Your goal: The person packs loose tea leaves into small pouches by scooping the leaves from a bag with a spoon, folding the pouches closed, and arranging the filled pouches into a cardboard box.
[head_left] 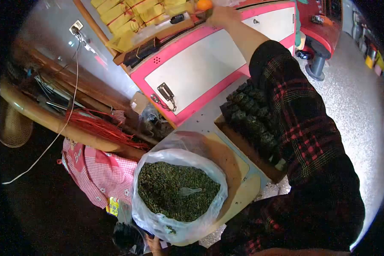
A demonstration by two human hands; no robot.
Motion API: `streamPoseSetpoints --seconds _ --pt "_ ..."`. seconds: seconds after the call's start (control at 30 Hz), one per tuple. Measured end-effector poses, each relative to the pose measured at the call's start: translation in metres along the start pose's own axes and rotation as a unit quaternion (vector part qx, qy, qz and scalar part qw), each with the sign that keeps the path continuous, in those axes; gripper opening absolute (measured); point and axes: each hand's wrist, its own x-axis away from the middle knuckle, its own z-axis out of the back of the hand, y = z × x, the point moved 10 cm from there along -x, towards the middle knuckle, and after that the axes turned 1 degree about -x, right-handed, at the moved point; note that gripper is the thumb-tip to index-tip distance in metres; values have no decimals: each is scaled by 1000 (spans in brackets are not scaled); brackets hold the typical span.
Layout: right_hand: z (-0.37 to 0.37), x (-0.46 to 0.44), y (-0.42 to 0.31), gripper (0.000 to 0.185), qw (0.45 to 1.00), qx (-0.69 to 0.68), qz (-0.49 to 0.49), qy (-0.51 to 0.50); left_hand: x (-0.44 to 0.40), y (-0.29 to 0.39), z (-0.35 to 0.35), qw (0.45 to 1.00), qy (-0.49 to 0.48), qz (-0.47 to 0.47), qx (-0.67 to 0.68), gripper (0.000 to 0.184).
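Pink-framed cabinet (200,64) is seen at twelve o'clock, the right hand (224,16) above; whether anything is held by its fingers, or by the left hand (154,245) near seven, cannot be told. At six, the leaf-filled bag (192,231) could be spilled if brushed by the sleeve (303,123).

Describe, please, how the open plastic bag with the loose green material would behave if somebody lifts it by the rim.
The plastic bag would probably sag and fold, since its thin rim is wrinkled. It may be fairly heavy, as the green material spreads broadly inside. Some might spill, because the mouth gapes wide.
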Motion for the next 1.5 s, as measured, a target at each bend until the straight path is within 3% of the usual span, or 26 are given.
streamPoseSetpoints --seconds 0.03,0.1,0.13,0.2,0.27,0.33,0.5,0.53,0.6,0.63,0.73,0.8,0.87,0.9,0.93,1.0,1.1,1.17,1.23,1.3,1.33,1.37,1.43,1.5 --pt "-2 -5 -6 57 1000 2 1 -2 1 -12 -4 999 1 34 23 53" --pt "-2 -14 -7 28 998 14 -56 14 10 -47 -13 993 3 99 69 51" --pt "-5 -18 -10 28 998 16 -54 14 19 -70 -18 987 6 132 92 51" --pt "4 -20 -18 35 986 -147 -27 73 35 -119 -28 971 10 196 136 49" --pt "9 -20 -26 35 987 -138 -25 77 57 -171 -34 949 16 262 175 49" --pt "2 -21 -23 35 988 -129 -27 79 23 -168 -38 936 15 297 190 48" --pt "-10 -40 -24 21 936 -210 89 267 -50 -142 -49 937 23 300 178 55" --pt "-24 -51 -23 21 937 -212 89 264 -56 -128 -46 937 24 301 175 56" --pt "-27 -50 -17 16 871 -209 135 424 -59 -104 -37 938 23 303 165 60" --pt "-34 -57 -17 16 871 -210 136 422 -57 -96 -33 938 24 304 163 61" --pt "-38 -57 -14 22 881 -178 110 425 -8 -100 -4 941 27 300 156 66" --pt "-22 -21 -3 43 856 -259 70 442 29 -118 5 942 27 297 153 68" --pt "-12 6 -11 50 841 -217 109 483 37 -135 3 933 118 297 165 54" --pt "-7 24 -17 58 823 -172 146 521 10 -33 15 958 129 244 84 57" --pt "-5 32 -15 58 822 -174 145 523 4 -39 10 960 114 221 126 58" --pt "-16 24 -17 61 882 -268 147 359 -4 -25 0 949 82 215 216 58" --pt "12 83 -42 64 871 -342 219 277 -12 1 -9 922 79 202 320 60" --pt "39 141 -54 65 806 -448 289 259 -19 18 -8 928 60 160 332 58" --pt "91 209 -66 68 789 -469 344 199 -17 30 -7 932 55 150 325 56" --pt "190 304 -69 53 720 -465 417 301 -21 54 -5 941 35 150 303 62" --pt "195 317 -64 63 684 -511 426 299 -14 56 -2 943 18 146 297 70" --pt "199 329 -55 76 646 -555 434 294 -8 25 8 968 92 133 191 67" --pt "236 388 -34 33 583 -529 482 384 0 42 8 947 93 116 286 64" --pt "288 395 -43 22 626 -694 293 203 12 66 17 936 138 112 305 55"
